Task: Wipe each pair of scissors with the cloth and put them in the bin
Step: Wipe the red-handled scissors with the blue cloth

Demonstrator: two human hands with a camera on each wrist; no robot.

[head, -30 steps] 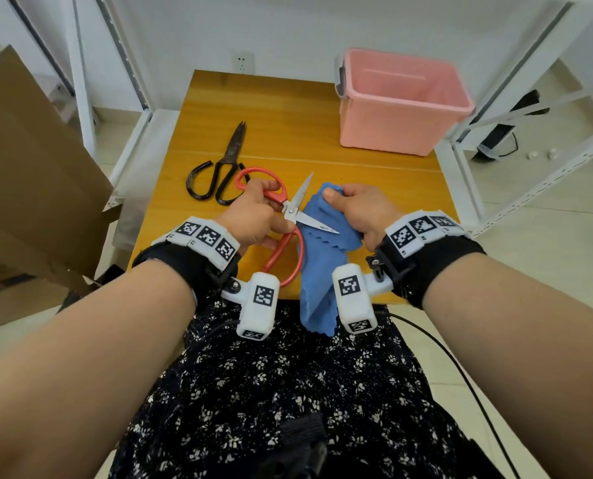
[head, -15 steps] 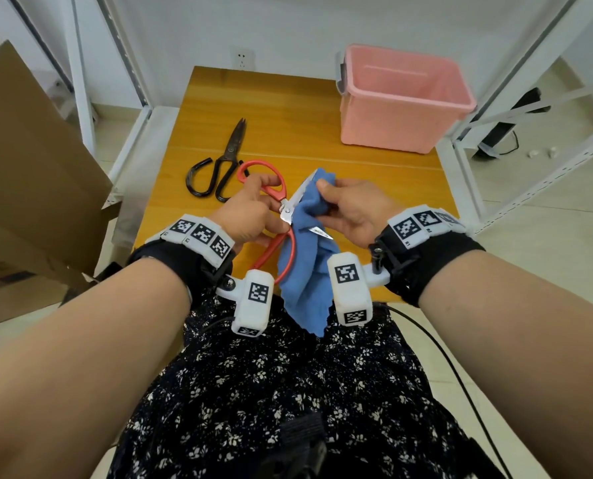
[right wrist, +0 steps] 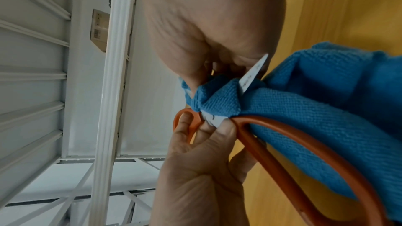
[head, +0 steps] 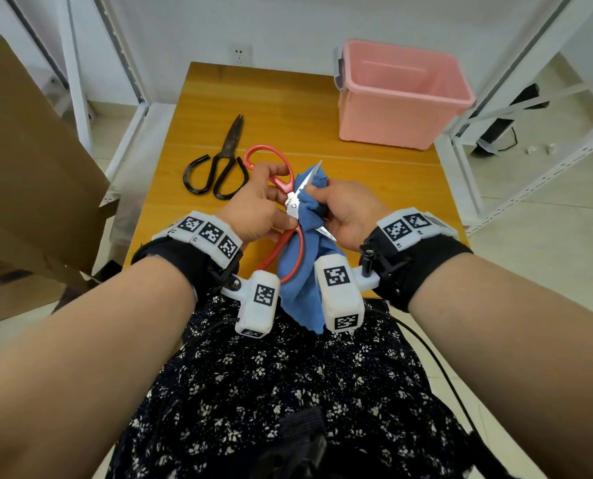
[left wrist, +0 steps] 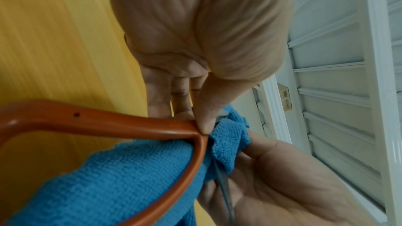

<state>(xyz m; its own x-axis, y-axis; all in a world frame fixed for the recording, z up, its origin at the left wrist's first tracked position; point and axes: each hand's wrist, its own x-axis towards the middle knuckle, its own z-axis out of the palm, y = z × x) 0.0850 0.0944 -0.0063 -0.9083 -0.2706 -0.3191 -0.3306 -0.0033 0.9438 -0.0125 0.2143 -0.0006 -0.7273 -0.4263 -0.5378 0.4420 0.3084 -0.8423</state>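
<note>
Over the counter (head: pixel 322 108), left hand (head: pixel 253 209) gripping red scissors (head: pixel 281 181) by handles; right hand (head: pixel 347 209) pinching soft cloth (head: pixel 305 216) round stiff, sharp blades; best held by handles.

The right hand (right wrist: pixel 206 28) pinches the blue cloth (right wrist: pixel 304 109) around a scissor blade (right wrist: pixel 253 73). Below, the left hand (right wrist: pixel 202 169) grips the orange-handled scissors (right wrist: pixel 293 157) above the yellow table (right wrist: pixel 348 15).

Bin (head: pixel 402 108) stands on table (head: pixel 288 98), right of, behind scissors (head: pixel 224 160).
</note>
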